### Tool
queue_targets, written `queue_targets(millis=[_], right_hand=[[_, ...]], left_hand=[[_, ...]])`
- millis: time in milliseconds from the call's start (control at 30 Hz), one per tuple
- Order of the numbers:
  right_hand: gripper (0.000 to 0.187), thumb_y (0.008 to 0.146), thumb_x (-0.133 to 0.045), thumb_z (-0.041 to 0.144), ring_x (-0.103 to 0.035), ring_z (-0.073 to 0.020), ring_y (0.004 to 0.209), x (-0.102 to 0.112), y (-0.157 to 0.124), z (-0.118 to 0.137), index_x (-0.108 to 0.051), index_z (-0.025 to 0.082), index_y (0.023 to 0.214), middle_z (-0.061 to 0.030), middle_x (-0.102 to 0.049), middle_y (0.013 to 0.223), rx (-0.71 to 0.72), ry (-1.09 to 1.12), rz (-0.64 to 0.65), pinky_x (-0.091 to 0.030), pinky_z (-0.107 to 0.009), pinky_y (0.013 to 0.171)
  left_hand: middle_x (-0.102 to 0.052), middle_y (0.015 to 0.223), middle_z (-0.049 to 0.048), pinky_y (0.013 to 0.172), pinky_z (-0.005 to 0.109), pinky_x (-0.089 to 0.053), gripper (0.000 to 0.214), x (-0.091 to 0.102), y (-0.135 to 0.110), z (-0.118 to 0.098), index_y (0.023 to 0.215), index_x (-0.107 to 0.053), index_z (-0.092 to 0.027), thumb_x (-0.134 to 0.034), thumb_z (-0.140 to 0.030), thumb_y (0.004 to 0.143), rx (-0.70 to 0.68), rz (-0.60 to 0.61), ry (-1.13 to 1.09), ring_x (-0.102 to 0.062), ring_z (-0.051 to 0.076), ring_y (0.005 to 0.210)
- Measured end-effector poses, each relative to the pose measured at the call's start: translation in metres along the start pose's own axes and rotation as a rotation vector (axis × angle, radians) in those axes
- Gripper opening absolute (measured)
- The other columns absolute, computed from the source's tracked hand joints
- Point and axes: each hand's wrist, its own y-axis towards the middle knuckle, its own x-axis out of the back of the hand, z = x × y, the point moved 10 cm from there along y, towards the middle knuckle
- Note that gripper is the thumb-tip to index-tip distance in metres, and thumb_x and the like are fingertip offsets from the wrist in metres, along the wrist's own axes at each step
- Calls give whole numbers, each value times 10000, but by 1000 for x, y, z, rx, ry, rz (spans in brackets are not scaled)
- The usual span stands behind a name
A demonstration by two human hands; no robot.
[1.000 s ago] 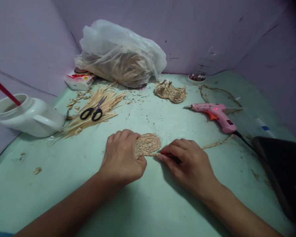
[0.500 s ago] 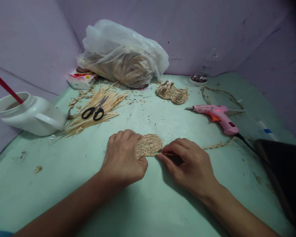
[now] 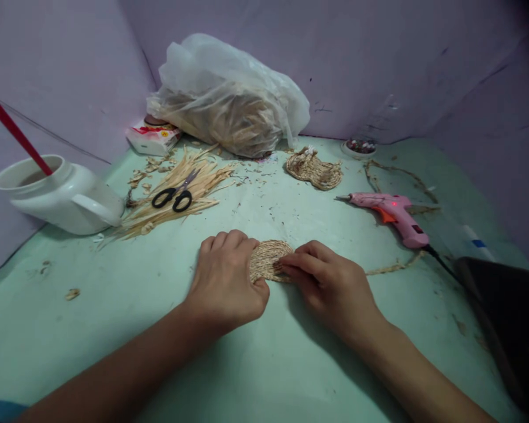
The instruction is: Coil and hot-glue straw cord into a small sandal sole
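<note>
A small round coil of braided straw [image 3: 267, 257] lies flat on the pale green table [image 3: 114, 305]. My left hand [image 3: 227, 279] covers its left side, fingers curled over the top and thumb pinching the near edge. My right hand [image 3: 330, 288] presses its fingertips on the coil's right edge, fingers closed together. A loose braided straw cord [image 3: 390, 267] trails off to the right from behind that hand.
A pink glue gun [image 3: 390, 212] lies at the right with its red light on. Black scissors [image 3: 173, 198] rest on a straw pile [image 3: 176, 197]. A white jug [image 3: 62, 197], plastic bag of straw [image 3: 229, 97], finished woven piece [image 3: 312, 168] and dark object [image 3: 511, 311] surround the hands.
My right hand has slid left from beside the coil onto its right edge. My left hand keeps its hold on the coil.
</note>
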Motion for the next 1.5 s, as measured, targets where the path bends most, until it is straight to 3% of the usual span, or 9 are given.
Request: queue_targets(millis=[400, 567, 667, 833, 933, 1033, 1200, 1300, 1500], right_hand=[[158, 789, -507, 135, -516, -148, 553, -21, 9, 16, -648, 207, 780, -26, -645, 763, 108, -345, 222, -193, -292, 471], [157, 821, -424, 152, -515, -152, 552, -17, 6, 11, -570, 200, 786, -34, -618, 760, 60, -234, 189, -224, -283, 470], [136, 859, -400, 195, -516, -149, 579, 13, 6, -8, -520, 214, 797, -20, -594, 725, -39, -77, 29, -310, -277, 509], [249, 877, -442, 313, -456, -161, 569, 110, -14, -74, -465, 244, 639, -5, -480, 605, -378, 49, -552, -331, -331, 558], [344, 862, -479, 355, -436, -159, 540, 135, -36, -105, -465, 252, 534, -3, -446, 554, -594, 153, -761, -335, -350, 558], [176, 769, -636, 371, -515, -187, 607, 111, -26, -99, -603, 235, 663, -23, -558, 649, -568, 96, -520, -373, -342, 571], [187, 783, -660, 396, -583, -214, 726, 33, -5, -15, -639, 210, 793, -32, -670, 758, 32, -5, -47, -412, -385, 722], [171, 804, -658, 368, -560, -195, 687, 9, -5, 3, -656, 199, 783, -18, -671, 708, 101, -46, 39, -381, -402, 776], [154, 834, -635, 291, -545, -169, 635, 2, -3, 6, -663, 186, 724, -5, -654, 648, 101, -108, 14, -370, -388, 810]], left_hand=[[-602, 1007, 95, 887, 467, -419, 352, 1, -1, 0, 980, -618, -178, -534, -246, 644, -10, -6, -5, -537, 285, 962], [-601, 1007, 99, 892, 462, -414, 360, 1, 0, 0, 983, -620, -172, -531, -242, 642, -10, -4, -10, -537, 287, 972], [-603, 1012, 95, 894, 456, -411, 349, 2, -1, 0, 976, -619, -185, -538, -239, 640, -5, -9, -9, -537, 285, 982], [-607, 1020, 80, 891, 448, -413, 335, 1, -2, 1, 968, -615, -213, -555, -232, 639, 3, -9, -8, -538, 275, 982], [-606, 1038, 85, 901, 454, -411, 364, 2, -2, 1, 999, -616, -204, -554, -235, 642, 3, -11, -17, -535, 277, 991], [-606, 1045, 92, 906, 456, -409, 395, 1, -2, 1, 1026, -616, -188, -551, -232, 639, 8, -3, -20, -536, 278, 989], [-607, 1044, 90, 906, 454, -406, 369, 1, -1, 1, 1011, -614, -194, -548, -244, 651, 8, 1, -2, -539, 283, 995], [-608, 1042, 92, 910, 458, -405, 369, 0, 0, 0, 1016, -613, -187, -543, -253, 660, 3, 6, 9, -537, 289, 1002], [-605, 1039, 103, 906, 466, -408, 386, 1, -1, 0, 1024, -623, -158, -536, -244, 658, 0, 5, -1, -535, 293, 996]])
